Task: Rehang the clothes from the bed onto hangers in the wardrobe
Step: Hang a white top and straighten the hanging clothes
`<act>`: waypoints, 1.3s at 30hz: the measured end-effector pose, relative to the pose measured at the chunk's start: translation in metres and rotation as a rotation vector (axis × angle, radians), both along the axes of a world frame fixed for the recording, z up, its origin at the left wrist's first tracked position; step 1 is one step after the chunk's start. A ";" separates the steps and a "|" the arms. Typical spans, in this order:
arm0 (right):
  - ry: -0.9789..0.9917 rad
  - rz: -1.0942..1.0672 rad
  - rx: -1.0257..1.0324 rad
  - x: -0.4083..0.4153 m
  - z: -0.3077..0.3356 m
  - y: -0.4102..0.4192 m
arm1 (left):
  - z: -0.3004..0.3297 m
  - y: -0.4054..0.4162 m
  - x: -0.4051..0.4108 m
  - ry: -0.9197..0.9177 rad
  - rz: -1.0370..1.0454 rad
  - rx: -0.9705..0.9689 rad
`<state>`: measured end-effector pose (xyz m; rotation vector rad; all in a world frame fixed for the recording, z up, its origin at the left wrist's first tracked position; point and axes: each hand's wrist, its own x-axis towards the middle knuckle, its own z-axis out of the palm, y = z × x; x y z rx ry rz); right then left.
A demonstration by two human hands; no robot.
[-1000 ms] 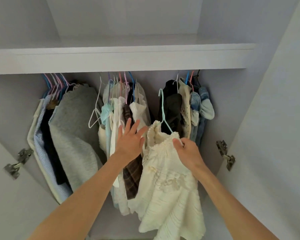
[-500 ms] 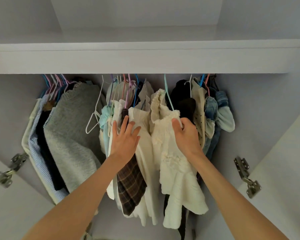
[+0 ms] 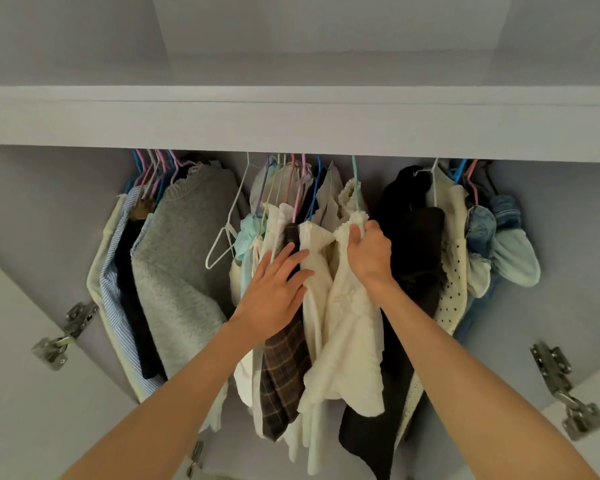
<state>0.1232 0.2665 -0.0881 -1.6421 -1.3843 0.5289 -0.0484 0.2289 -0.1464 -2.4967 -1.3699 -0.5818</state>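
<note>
The right hand [image 3: 369, 252] has its grip pinched tight on the top of the fluffy white top [image 3: 352, 327], which hangs on a green hanger [image 3: 355, 183] in the wardrobe, its hook going up behind the shelf [image 3: 291, 123]. The left hand [image 3: 274, 292] lies flat with straight fingers, pressing the plaid garment [image 3: 281, 372] and its neighbours aside. If the hook is not really over the rail, letting go could drop the top. Packed clothes could push it crooked.

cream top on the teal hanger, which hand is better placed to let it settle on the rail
Right. The right hand already grips the cream top just below its teal hanger; the left hand lies flat on neighbouring clothes.
</note>
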 end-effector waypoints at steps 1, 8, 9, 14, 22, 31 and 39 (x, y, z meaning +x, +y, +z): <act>-0.033 -0.003 -0.009 -0.003 -0.003 -0.002 | 0.002 0.000 -0.002 -0.020 -0.023 0.011; -0.408 0.054 -0.059 -0.019 -0.006 -0.005 | 0.022 0.017 -0.034 -0.255 0.070 0.031; -0.422 0.046 -0.049 -0.018 -0.006 -0.003 | 0.026 0.022 -0.043 -0.295 0.117 0.018; -0.118 0.070 -0.089 -0.018 0.009 0.015 | 0.040 0.061 -0.076 -0.585 0.264 -0.179; 0.132 0.051 -0.075 -0.023 0.035 0.060 | 0.068 0.111 -0.070 -0.904 0.196 -0.529; 0.212 0.131 -0.055 -0.027 0.024 0.078 | 0.066 0.142 -0.063 -1.002 0.001 -0.603; 0.298 0.204 0.034 -0.054 0.011 0.098 | 0.052 0.149 -0.046 -1.002 -0.106 -0.594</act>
